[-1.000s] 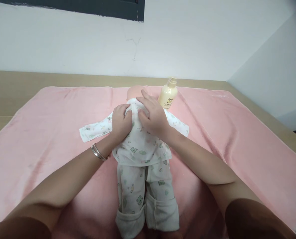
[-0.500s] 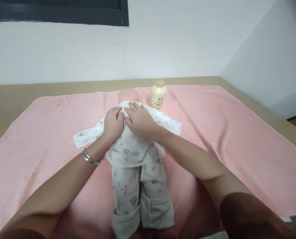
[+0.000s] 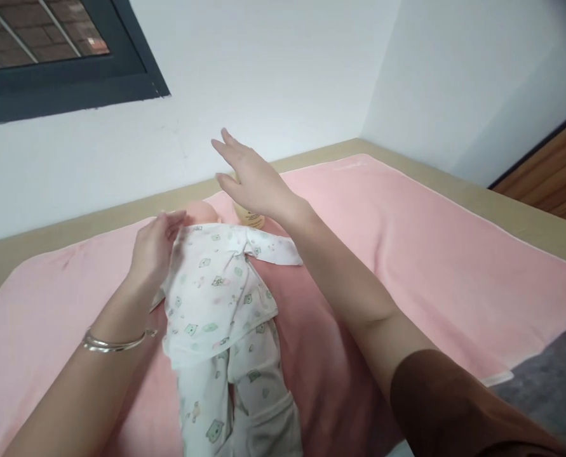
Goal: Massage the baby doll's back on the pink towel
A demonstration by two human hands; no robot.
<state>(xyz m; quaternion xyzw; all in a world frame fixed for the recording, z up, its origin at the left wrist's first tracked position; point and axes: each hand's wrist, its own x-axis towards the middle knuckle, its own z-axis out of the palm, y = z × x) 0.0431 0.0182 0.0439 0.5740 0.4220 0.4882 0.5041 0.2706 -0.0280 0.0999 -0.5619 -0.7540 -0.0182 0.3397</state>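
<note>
A baby doll (image 3: 216,279) lies back up on the pink blanket, dressed in white printed pajamas with rolled trouser cuffs. Its bald head (image 3: 201,211) points to the far side. My left hand (image 3: 155,247) is at the doll's left shoulder by the head, fingers stretched out and pressed to nothing I can see gripped. Above the doll's other shoulder my right hand (image 3: 251,178) is raised, fingers apart and holding nothing. Behind it stands a cream lotion bottle (image 3: 250,218), mostly hidden by that hand.
The pink blanket (image 3: 435,254) covers a light wooden surface (image 3: 321,154) set against white walls. A dark-framed window (image 3: 134,70) is at upper left. Wood panelling (image 3: 549,168) shows at the right edge.
My right hand has lifted off the doll's upper back toward the bottle. The left hand has moved from the upper back to the shoulder's side. The view has swung right.
</note>
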